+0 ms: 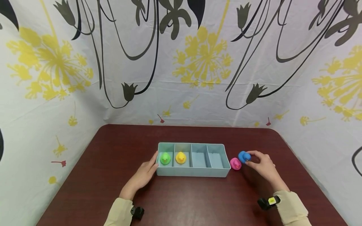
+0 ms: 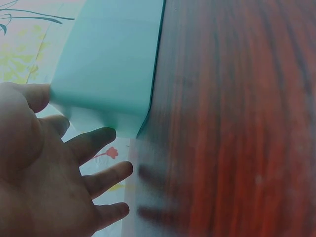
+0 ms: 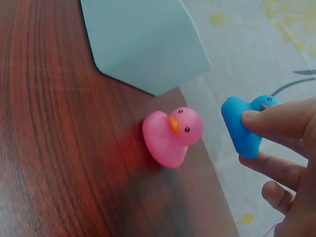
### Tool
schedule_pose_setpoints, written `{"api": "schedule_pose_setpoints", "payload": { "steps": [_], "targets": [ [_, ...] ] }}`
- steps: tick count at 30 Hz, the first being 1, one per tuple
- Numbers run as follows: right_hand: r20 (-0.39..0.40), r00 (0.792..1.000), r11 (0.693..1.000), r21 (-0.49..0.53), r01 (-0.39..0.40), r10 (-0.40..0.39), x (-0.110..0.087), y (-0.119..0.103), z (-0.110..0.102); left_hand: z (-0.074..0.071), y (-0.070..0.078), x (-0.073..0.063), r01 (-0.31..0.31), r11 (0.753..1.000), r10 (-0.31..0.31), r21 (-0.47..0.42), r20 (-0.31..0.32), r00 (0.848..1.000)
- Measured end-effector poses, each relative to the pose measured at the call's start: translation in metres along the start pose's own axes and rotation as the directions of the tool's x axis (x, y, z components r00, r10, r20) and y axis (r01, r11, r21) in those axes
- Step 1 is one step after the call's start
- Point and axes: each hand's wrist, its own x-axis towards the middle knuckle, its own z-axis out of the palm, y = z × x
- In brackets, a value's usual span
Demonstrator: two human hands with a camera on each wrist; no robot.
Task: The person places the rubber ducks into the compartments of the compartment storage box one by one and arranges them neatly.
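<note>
A pale blue-green tray [image 1: 192, 171] with a row of compartments stands on the table. In its leftmost compartment sits a green rubber duck [image 1: 165, 158], and a yellow rubber duck [image 1: 180, 158] occupies the one beside it. My left hand [image 1: 143, 173] touches the tray's left end, its fingers spread and fairly straight in the left wrist view. Between thumb and fingers, my right hand [image 1: 265, 167] pinches a blue rubber duck [image 3: 242, 123] to the right of the tray. A pink rubber duck [image 3: 170, 137] rests on the table between the tray's right end and that hand.
The dark red-brown wooden table [image 1: 186, 201] has rounded far corners. White cloth [image 1: 203, 106] with grey and yellow plant prints hangs behind it and along both sides. Each wrist wears a small black camera.
</note>
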Motion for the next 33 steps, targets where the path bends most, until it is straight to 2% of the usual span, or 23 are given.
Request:
{"api": "schedule_pose_setpoints", "payload": {
  "steps": [4,14,24,33],
  "targets": [
    [0.002,1.0,1.0,0.01,0.0,0.0,0.001,-0.004,0.0,0.0,0.001,0.0,-0.015,1.0,0.015,-0.004,-0.001,1.0],
    [0.002,1.0,0.999,0.035,0.015,-0.015,0.004,-0.016,0.005,0.0,0.003,-0.002,0.004,1.0,-0.004,-0.003,-0.001,1.0],
    [0.021,1.0,0.997,0.077,0.02,-0.021,0.011,-0.032,0.012,0.0,0.002,-0.001,-0.005,1.0,0.005,-0.005,0.0,1.0],
    [0.026,0.999,0.997,0.075,0.037,-0.039,0.017,-0.046,0.019,0.0,0.002,0.0,-0.003,1.0,0.003,-0.013,0.003,1.0]
  ]
}}
